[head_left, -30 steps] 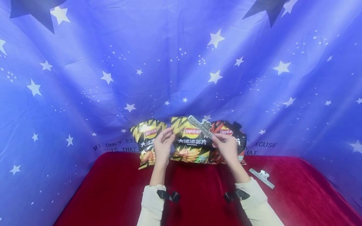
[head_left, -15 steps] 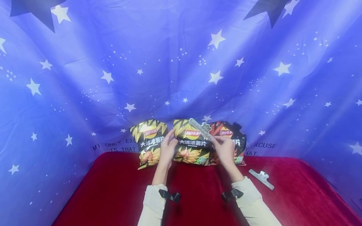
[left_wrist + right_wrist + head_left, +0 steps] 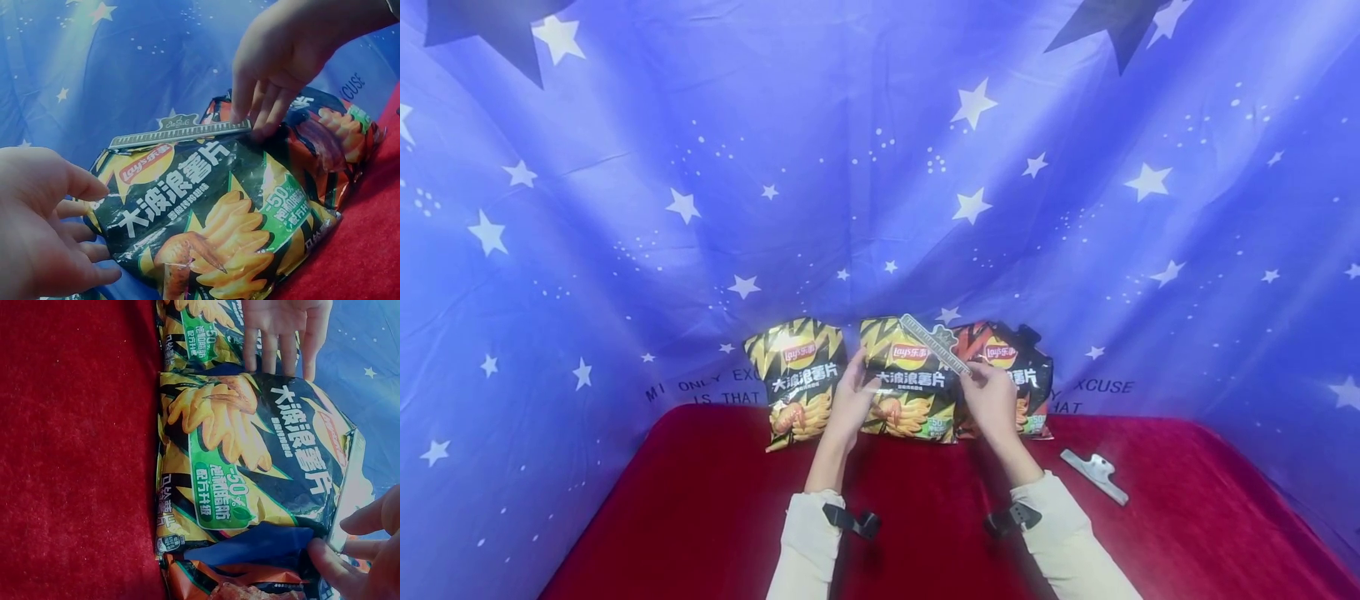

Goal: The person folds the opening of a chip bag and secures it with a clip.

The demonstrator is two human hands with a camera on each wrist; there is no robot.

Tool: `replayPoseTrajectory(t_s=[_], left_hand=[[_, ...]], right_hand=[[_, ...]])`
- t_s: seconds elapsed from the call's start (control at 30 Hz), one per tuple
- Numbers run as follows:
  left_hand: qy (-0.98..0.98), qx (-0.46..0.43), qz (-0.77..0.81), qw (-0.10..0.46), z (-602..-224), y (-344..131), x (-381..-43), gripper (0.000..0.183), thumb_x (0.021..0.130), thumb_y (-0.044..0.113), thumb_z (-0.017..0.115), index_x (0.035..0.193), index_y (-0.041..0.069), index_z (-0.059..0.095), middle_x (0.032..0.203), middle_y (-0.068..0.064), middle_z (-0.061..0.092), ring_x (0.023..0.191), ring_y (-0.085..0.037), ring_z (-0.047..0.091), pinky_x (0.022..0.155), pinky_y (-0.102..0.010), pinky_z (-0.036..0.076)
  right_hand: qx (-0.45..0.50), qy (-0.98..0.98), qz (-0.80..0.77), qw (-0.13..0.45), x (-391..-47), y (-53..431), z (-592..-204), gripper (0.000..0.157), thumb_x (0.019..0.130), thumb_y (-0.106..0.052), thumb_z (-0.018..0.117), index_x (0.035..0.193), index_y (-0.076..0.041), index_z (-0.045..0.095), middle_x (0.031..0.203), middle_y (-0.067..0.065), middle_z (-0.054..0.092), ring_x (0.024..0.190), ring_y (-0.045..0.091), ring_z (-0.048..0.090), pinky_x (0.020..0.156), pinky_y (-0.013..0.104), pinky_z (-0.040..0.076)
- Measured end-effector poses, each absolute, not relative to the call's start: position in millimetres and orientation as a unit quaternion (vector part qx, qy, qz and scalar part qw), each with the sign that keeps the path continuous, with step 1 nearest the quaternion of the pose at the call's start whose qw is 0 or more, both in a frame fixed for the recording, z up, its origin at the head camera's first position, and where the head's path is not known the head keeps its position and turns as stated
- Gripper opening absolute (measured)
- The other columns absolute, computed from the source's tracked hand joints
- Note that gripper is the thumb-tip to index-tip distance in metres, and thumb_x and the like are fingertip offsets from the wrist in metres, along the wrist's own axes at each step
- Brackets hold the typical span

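Observation:
Three Lay's chip bags stand side by side. At the upper right corner of the middle yellow-and-black chip bag a silver bag clip with a piano-key pattern lies slanted along the top edge. My right hand pinches the lower end of this clip between thumb and fingers. Fingers spread and mostly straight, my left hand is at the left edge of the middle bag. In the left wrist view its thumb overlaps the bag's front. The right wrist view shows the clip across the bag's top corner.
Another yellow chip bag stands at the left. Behind my right hand is a red chip bag with a black clip at its top. A second silver clip lies on the red cloth. A blue starry curtain hangs behind.
My left hand has moved right, up to the middle bag's edge. The middle bag has shifted slightly right and down. My right hand and the clip have moved slightly, the hand drifting left.

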State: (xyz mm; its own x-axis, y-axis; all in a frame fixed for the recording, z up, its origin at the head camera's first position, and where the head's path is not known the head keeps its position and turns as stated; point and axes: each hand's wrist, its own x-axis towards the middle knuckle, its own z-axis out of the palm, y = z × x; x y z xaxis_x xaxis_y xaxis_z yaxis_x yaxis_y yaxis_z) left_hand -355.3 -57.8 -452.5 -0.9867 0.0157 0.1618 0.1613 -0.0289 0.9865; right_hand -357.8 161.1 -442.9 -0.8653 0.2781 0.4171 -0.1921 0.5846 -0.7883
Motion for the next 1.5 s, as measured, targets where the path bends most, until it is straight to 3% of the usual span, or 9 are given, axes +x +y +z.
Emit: replayPoseTrajectory(t_s=[0.13,0.23,0.37,0.6,0.73,0.93,1.0,1.3,1.5], left_hand=[[-0.704,-0.067,-0.707,0.029,-455.2,-57.3,-356.2,0.072,0.103,0.011,0.052,0.165,0.019,0.015,0.172,-0.012,0.009,0.154,-0.039,0.024,0.089,-0.056,0.057],[-0.708,-0.069,-0.703,0.013,-456.9,-56.3,-356.1,0.071,0.106,0.021,0.048,0.165,0.024,0.008,0.173,-0.009,0.003,0.155,-0.04,0.02,0.099,-0.059,0.052],[-0.723,-0.07,-0.687,0.013,-458.1,-55.2,-356.1,0.067,0.109,0.031,0.042,0.165,0.026,0.006,0.173,-0.006,0.0,0.159,-0.037,0.005,0.124,-0.062,0.02],[-0.721,-0.066,-0.689,0.014,-455.9,-54.6,-354.0,0.064,0.109,0.035,0.039,0.165,0.027,0.008,0.173,-0.008,-0.002,0.155,-0.042,0.02,0.109,-0.064,0.042],[-0.717,-0.067,-0.694,0.02,-454.7,-53.8,-353.7,0.065,0.109,0.034,0.04,0.165,0.023,0.008,0.173,-0.009,0.0,0.155,-0.043,0.019,0.12,-0.066,0.025],[-0.716,-0.061,-0.695,0.024,-455.8,-53.3,-352.6,0.064,0.109,0.034,0.041,0.165,0.024,0.01,0.173,-0.01,0.002,0.147,-0.046,0.033,0.116,-0.066,0.032],[-0.712,-0.06,-0.699,0.027,-457.3,-53.5,-353.2,0.065,0.109,0.033,0.041,0.165,0.021,0.01,0.173,-0.012,0.004,0.155,-0.042,0.02,0.123,-0.063,0.023],[-0.702,-0.065,-0.707,0.055,-426.5,-83.0,-339.1,0.066,0.109,0.028,0.043,0.162,0.003,0.014,0.169,-0.02,0.014,0.156,-0.04,0.018,0.127,-0.055,0.016],[-0.687,-0.024,-0.718,0.105,-399.6,-125.5,-321.3,0.063,0.108,0.036,0.044,0.161,0.008,0.023,0.169,-0.015,0.022,0.156,-0.037,0.021,0.127,-0.058,0.016]], right_hand=[[-0.022,-0.855,0.456,0.246,-357.5,160.5,-442.7,0.031,0.089,-0.005,0.069,0.118,0.007,0.072,0.095,0.027,0.074,0.08,0.035,0.069,0.066,0.032,0.052],[-0.022,-0.858,0.458,0.233,-356.4,160.7,-442.2,0.034,0.09,-0.005,0.068,0.122,0.008,0.069,0.099,0.028,0.073,0.084,0.037,0.069,0.068,0.033,0.053],[-0.023,-0.859,0.464,0.218,-355.0,161.1,-441.4,0.038,0.091,-0.006,0.067,0.126,0.008,0.066,0.107,0.029,0.072,0.091,0.038,0.071,0.075,0.039,0.056],[-0.021,-0.858,0.471,0.204,-354.4,161.4,-440.2,0.038,0.092,-0.006,0.065,0.127,0.009,0.065,0.11,0.031,0.071,0.095,0.039,0.069,0.083,0.045,0.057],[-0.018,-0.855,0.478,0.201,-353.5,161.5,-438.8,0.038,0.092,-0.005,0.064,0.127,0.009,0.065,0.113,0.032,0.07,0.098,0.04,0.069,0.088,0.05,0.057],[-0.02,-0.857,0.475,0.2,-353.2,162.3,-437.8,0.036,0.092,-0.005,0.065,0.125,0.008,0.067,0.108,0.03,0.072,0.088,0.036,0.068,0.074,0.035,0.056],[-0.02,-0.857,0.475,0.201,-353.2,162.6,-437.6,0.036,0.092,-0.005,0.065,0.125,0.008,0.067,0.105,0.029,0.072,0.085,0.035,0.067,0.069,0.029,0.052],[-0.034,-0.835,0.497,0.233,-347.9,153.6,-421.5,0.036,0.094,-0.01,0.063,0.127,0.002,0.067,0.108,0.026,0.071,0.096,0.037,0.066,0.083,0.039,0.051],[0.004,-0.771,0.59,0.239,-347.4,131.2,-395.4,0.03,0.097,-0.005,0.062,0.125,0.005,0.068,0.121,0.028,0.069,0.102,0.032,0.066,0.083,0.023,0.052]])
